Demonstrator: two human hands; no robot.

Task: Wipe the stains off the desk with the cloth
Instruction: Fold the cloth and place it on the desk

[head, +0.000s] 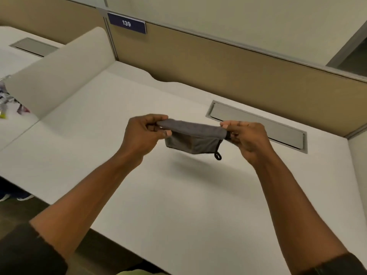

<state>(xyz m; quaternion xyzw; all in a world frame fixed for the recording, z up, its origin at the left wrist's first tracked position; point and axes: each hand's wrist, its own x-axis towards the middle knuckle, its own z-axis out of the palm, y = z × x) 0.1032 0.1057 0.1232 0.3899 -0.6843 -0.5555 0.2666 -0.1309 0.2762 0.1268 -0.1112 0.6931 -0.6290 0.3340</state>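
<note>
while your two arms reach out from the near edge of the desk (99,155), dark sleeves sit at the bottom corners of the view. your left hand (143,133) pinches the left end of the cloth (193,135) between thumb and fingers. your right hand (246,137) pinches the right end the same way. so both hands are closed on the cloth, and it is pulled out flat between them. the cloth is grey and folded, and it hangs in the air above the middle of the desk, not touching it. a small black loop (218,155) dangles from its right side. its soft shadow falls on the white top below. past your right hand, a grey cable flap (256,124) lies flat in the desk near the back edge. a white divider (59,70) stands along the left edge. behind the desk is a tan wall panel (218,66) with a blue sign (127,23) that says 139.
</note>
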